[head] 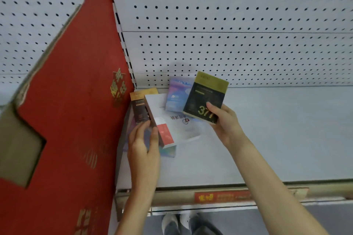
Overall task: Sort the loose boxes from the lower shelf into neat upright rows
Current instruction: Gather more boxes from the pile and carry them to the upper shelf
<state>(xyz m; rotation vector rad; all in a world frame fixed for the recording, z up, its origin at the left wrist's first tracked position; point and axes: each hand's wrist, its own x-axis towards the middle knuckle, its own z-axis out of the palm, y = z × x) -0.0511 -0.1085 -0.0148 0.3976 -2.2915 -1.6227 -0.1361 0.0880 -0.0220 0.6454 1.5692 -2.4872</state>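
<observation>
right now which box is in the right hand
The black box gripped by the right hand: the only one with a big yellow 37 on its front, under a gold band.

White metal shelf [267, 139] carries, at its far left, a flat white cardboard box [162, 107] and a pastel blue-pink box [176, 95] behind it.

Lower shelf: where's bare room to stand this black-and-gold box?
Bare shelf deck runs right of the black-and-gold box in the right hand, between pegboard back and price rail. Crowded at left: boxes pile against the red carton by the left hand.
</observation>
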